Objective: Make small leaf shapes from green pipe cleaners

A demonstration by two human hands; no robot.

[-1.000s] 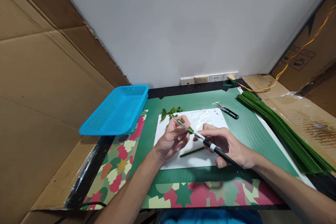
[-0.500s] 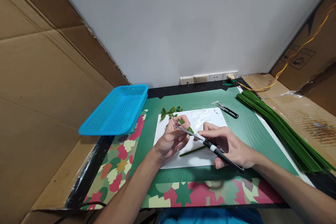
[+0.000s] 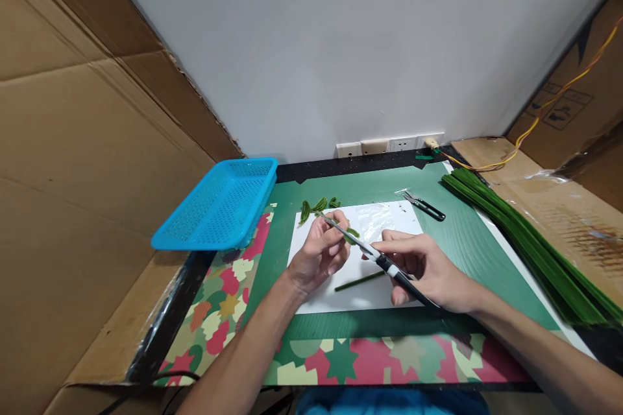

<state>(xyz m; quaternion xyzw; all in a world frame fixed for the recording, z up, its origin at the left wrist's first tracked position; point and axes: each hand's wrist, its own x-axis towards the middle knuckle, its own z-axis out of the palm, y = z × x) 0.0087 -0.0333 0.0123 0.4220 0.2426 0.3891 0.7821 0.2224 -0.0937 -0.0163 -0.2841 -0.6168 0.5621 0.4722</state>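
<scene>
1. R hand (image 3: 426, 272), lower ctr-right: fingers curled round black-handled scissors (image 3: 389, 266), blades approx. together, angled up-left, prob. to meet the other hand's work.
2. L hand (image 3: 318, 253), ctr: thumb + fingertips pinched on small green fuzzy pc (image 3: 352, 232), prob. steadying it by the blades.
3. Green stem (image 3: 357, 282) on white paper (image 3: 311, 305) below hands; paper prob. keeps bits visible.
4. Green bundle (image 3: 525, 240), right side, prob. within reach; snips (image 3: 426, 207) near it, unheld.
5. Cut-looking green bits (image 3: 320, 204) past L hand, prob. set aside.
</scene>
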